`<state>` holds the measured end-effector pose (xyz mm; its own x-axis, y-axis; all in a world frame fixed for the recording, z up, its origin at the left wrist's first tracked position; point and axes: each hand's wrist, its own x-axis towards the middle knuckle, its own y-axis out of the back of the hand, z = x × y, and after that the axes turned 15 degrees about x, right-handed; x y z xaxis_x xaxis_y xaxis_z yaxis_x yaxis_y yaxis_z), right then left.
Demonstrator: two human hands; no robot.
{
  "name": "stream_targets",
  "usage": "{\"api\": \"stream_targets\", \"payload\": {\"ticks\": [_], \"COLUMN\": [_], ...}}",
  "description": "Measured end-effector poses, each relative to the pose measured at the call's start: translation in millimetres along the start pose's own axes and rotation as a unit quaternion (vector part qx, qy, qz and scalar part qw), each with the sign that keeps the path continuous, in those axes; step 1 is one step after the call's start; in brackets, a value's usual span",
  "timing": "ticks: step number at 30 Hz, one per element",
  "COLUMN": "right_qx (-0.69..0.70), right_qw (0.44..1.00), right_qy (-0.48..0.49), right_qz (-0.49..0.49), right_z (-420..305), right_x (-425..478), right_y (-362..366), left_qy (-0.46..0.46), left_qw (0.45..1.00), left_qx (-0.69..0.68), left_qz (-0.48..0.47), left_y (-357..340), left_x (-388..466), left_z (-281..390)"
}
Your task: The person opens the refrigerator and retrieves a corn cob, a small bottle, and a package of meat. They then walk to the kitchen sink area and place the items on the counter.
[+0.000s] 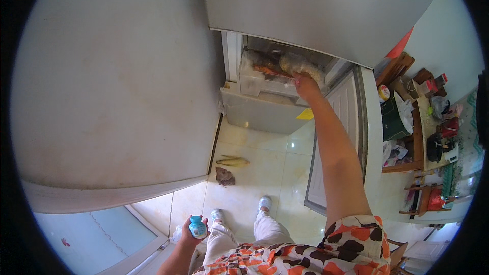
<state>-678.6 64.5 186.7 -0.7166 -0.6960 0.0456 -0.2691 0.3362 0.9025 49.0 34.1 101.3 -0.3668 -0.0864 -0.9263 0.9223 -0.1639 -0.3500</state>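
Note:
My left hand [194, 230], low in the view, holds a small jar with a blue lid [197, 226] upright. My right hand [305, 85] reaches into an open refrigerator compartment, at the front edge of a translucent drawer [250, 82]. Its fingertips are at a clear plastic bag with pale contents [300, 65]; whether they grip it cannot be told. Left of that bag in the drawer lies a dark and orange packed item [271, 67]. Below the drawer is a grey lower front panel [259, 110] with a yellow label.
An open door [344, 103] stands at the right, and a large door [305, 4] spans the top. On the tiled floor lie an ear of corn in its husk [233, 161] and a brown scrap [225, 176]. A cluttered wooden shelf [418, 137] is at the far right.

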Motion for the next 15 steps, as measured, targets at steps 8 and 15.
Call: {"api": "stream_targets", "payload": {"ticks": [8,15], "right_qx": [-0.067,0.830], "right_qw": [0.926,0.468], "right_qy": [0.098,-0.251], "right_qz": [0.358,0.170], "right_z": [-66.9,-63.4], "right_x": [-43.9,-72.3], "right_y": [31.4,-84.1], "left_qy": [0.006,0.012], "left_qw": [0.999,1.000], "left_qx": [-0.034,-0.002], "left_qz": [-0.001,-0.023], "left_y": [19.3,-2.3], "left_x": [3.6,5.2], "left_z": [-9.7,-2.6]}}
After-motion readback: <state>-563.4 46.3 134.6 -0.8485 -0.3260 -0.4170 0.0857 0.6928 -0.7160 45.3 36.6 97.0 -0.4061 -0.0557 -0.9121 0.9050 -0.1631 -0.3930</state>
